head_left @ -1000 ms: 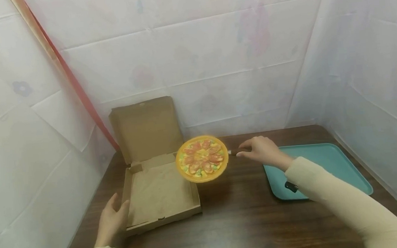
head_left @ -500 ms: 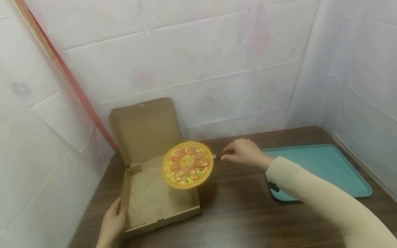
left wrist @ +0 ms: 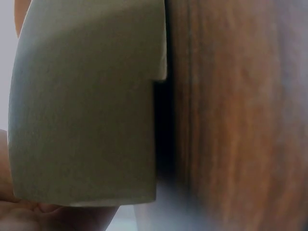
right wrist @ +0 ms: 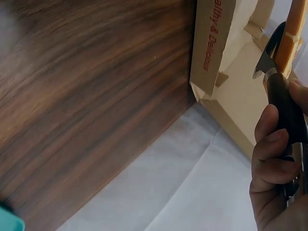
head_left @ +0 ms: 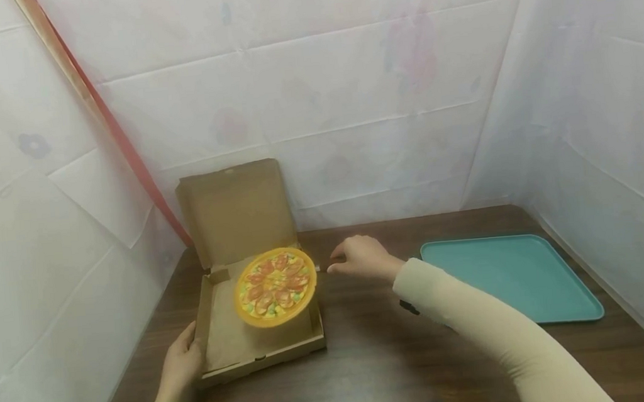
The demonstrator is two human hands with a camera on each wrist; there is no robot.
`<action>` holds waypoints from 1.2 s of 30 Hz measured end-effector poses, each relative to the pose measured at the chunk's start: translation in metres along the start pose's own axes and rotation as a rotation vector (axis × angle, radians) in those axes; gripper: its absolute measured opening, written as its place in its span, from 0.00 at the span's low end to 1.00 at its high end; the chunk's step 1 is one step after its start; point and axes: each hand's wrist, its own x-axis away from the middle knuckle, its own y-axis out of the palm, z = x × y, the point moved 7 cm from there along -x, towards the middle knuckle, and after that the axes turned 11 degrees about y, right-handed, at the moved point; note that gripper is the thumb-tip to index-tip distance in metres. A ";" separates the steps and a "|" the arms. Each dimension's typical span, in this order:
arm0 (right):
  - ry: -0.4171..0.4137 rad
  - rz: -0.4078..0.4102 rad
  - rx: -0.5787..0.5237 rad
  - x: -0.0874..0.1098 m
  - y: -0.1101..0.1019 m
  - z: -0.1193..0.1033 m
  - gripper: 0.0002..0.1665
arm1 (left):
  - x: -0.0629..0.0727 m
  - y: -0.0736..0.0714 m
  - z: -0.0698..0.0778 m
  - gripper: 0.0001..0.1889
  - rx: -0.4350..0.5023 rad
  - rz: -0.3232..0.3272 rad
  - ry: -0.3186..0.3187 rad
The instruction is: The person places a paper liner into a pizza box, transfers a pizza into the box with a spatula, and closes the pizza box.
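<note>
A round, yellow-rimmed pizza with red and green toppings [head_left: 275, 281] hangs over the bottom tray of an open brown cardboard box [head_left: 263, 360], just left of the fingers of the right hand [head_left: 363, 258], the nearer hand. Those fingers are curled round the black handle [right wrist: 285, 103] of a server, whose long axis runs sideways from hand to pizza; its metal blade [right wrist: 263, 63] reaches beneath the crust. The left hand [head_left: 178, 367] is at the box's left wall, nearer the wearer than the pizza is; whether its fingers pinch the cardboard or merely rest there, I cannot tell, since the wall hides most of them in the left wrist view. The pizza's underside is hidden from the head camera, and its gap above the box floor is hard to judge. Red lettering on the box is cut off.
</note>
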 end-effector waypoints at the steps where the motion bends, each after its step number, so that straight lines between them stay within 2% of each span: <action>1: -0.010 -0.002 0.006 -0.002 0.003 -0.003 0.22 | 0.000 0.000 0.000 0.28 -0.002 0.003 0.002; 8: -0.053 -0.006 0.019 -0.009 0.021 -0.019 0.20 | 0.003 0.000 -0.002 0.28 -0.014 0.018 0.007; 14: -0.054 0.001 0.031 -0.015 0.033 -0.029 0.19 | 0.001 0.000 0.002 0.28 -0.036 0.020 0.029; 19: -0.043 -0.010 0.063 -0.017 0.042 -0.038 0.20 | 0.002 0.000 0.002 0.28 -0.023 0.026 0.015; 27: -0.026 0.006 0.128 -0.022 0.054 -0.038 0.18 | 0.002 0.001 0.004 0.27 -0.051 0.047 0.034; 36: -0.021 0.001 0.145 -0.021 0.061 -0.038 0.17 | 0.000 0.004 0.003 0.28 -0.014 0.010 0.026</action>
